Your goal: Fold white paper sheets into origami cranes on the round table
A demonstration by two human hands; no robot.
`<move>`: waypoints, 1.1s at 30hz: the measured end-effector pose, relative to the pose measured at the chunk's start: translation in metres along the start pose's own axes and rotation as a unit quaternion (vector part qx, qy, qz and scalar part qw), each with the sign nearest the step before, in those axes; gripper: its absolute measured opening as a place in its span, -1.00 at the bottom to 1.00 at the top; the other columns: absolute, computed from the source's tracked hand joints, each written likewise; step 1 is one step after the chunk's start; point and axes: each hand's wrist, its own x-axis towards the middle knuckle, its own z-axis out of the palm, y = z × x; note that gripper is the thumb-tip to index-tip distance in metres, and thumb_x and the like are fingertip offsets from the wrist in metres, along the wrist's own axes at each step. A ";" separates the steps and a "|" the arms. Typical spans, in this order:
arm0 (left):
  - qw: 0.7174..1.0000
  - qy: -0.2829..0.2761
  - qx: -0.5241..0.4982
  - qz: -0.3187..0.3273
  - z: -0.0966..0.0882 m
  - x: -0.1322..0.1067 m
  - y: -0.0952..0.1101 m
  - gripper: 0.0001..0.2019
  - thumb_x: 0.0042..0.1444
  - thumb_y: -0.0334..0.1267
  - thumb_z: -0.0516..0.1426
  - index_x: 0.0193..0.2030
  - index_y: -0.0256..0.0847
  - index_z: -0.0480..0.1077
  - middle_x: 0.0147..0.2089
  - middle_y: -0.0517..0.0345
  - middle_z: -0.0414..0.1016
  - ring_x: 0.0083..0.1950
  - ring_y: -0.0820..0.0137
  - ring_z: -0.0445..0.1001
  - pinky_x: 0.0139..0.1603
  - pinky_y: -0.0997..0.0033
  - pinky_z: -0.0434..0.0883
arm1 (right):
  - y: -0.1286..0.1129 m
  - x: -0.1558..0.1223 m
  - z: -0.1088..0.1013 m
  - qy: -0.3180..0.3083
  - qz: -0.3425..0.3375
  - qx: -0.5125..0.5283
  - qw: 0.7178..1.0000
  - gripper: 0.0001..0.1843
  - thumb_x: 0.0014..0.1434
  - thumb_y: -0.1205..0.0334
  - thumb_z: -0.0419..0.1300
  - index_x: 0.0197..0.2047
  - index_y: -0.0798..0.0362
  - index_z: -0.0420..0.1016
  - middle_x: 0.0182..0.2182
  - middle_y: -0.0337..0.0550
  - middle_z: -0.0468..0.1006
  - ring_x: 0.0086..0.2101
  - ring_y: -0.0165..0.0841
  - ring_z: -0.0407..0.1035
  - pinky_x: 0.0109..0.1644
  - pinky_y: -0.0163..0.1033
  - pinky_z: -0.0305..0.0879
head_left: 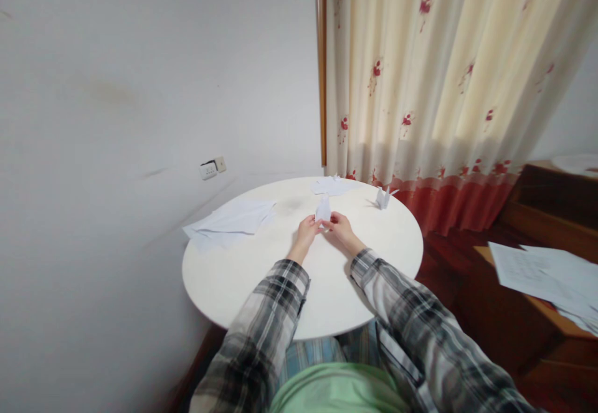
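A small white folded paper piece (pixel 323 208) stands between my two hands near the middle of the round white table (pixel 243 276). My left hand (pixel 308 228) pinches its lower left side, fingers closed. My right hand (pixel 340 227) pinches its lower right side, fingers closed too. Both arms wear plaid sleeves.
A stack of white sheets (pixel 233 220) lies at the table's left. More folded paper (pixel 334 184) lies at the far edge, and a finished paper crane (pixel 384 197) stands at the far right. A curtain (pixel 443 89) hangs behind. Wooden furniture with printed sheets (pixel 546 276) is at the right.
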 end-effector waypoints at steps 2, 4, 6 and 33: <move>1.000 -0.005 0.006 0.008 0.000 0.000 -0.001 -0.77 -0.13 -0.27 0.22 -0.31 -0.34 0.39 -0.29 0.02 0.51 -0.29 0.41 0.46 -0.21 0.38 0.40 | 0.000 0.000 0.000 0.000 -0.008 -0.027 1.000 -0.81 -0.23 0.16 0.20 -0.53 0.08 0.32 -0.58 -0.27 0.38 -0.52 -0.44 0.21 -0.44 -0.32 0.13; 1.000 0.000 0.012 0.017 -0.001 0.000 -0.001 -0.71 -0.17 -0.20 0.23 -0.31 -0.35 0.41 -0.30 0.03 0.51 -0.29 0.39 0.45 -0.23 0.38 0.38 | -0.001 -0.001 -0.001 -0.012 -0.021 -0.059 0.998 -0.86 -0.21 0.20 0.17 -0.57 0.08 0.31 -0.60 -0.29 0.36 -0.53 -0.45 0.19 -0.43 -0.32 0.12; 1.000 0.010 0.017 0.024 -0.002 0.000 -0.001 -0.66 -0.19 -0.13 0.24 -0.31 -0.36 0.43 -0.32 0.03 0.51 -0.30 0.37 0.44 -0.26 0.38 0.36 | -0.003 -0.002 -0.002 -0.029 -0.033 -0.083 0.996 -0.89 -0.21 0.23 0.16 -0.59 0.08 0.30 -0.61 -0.31 0.34 -0.53 -0.46 0.17 -0.42 -0.32 0.11; 0.923 0.072 0.339 0.169 -0.003 -0.008 0.011 -0.79 -0.01 -0.31 0.12 -0.22 -0.18 0.52 -0.23 0.03 0.56 -0.20 0.26 0.45 -0.12 0.37 0.28 | -0.023 -0.003 0.001 0.094 -0.009 0.083 0.992 -0.65 -0.20 0.00 0.23 -0.40 0.04 0.27 -0.49 -0.25 0.38 -0.43 -0.40 0.29 -0.33 -0.27 0.22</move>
